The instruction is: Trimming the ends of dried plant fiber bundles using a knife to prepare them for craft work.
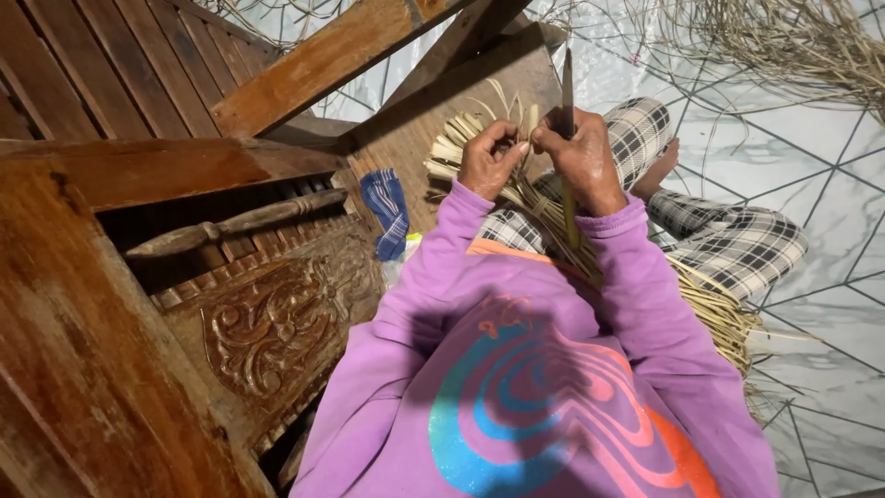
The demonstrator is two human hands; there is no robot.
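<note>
In the upper middle of the frame, the left hand (489, 164) pinched pale, flat, dry strips (461, 148) fanned in a bundle over the lap. The right hand (581, 161) was clamped on a dark blade (568, 92), upright, touching the strips. Loose fibre (793, 46) lay on the floor (830, 203) at upper right.

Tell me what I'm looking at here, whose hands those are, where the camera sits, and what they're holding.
This is one picture from a camera worn on a person's head, looking down at their own body in a purple top. No machine is involved. The left hand pinches a bundle of pale flat straw strips, which fan out over the checked-trouser lap. The right hand grips a long thin blade pointing up. More loose straw lies on the tiled floor. A carved wooden bench stands on the person's left, with a blue striped cloth beside it.
</note>
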